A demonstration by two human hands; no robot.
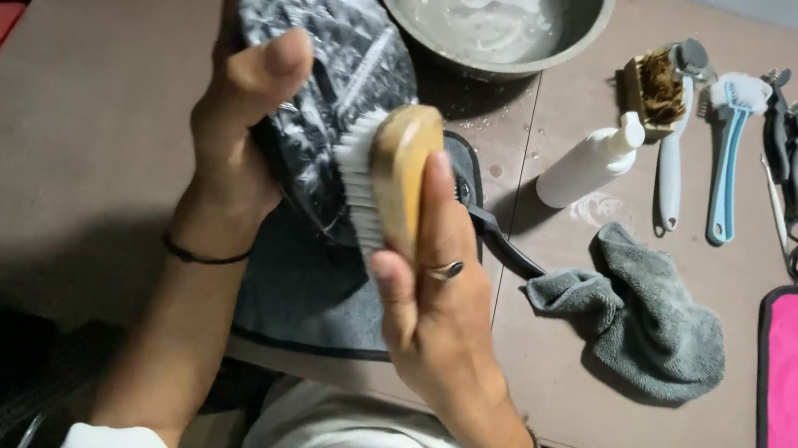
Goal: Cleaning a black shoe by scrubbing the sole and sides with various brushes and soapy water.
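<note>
Open brown worktop [82,141] on my left; right side crowded with a white squeeze bottle [588,162], crumpled grey cloth [641,319], brushes, and a steel bowl [489,11] up top. My left hand [237,118] is raised, grip clamped on a black shoe with wet patterned sole [320,77] turned up. My right hand [430,306], grip closed round a wooden-backed white-bristle brush [389,179], bristles pressed on sole, above a grey mat [313,294].

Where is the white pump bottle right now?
The white pump bottle lies on the table, right of centre, between the metal bowl and the grey cloth.
</note>
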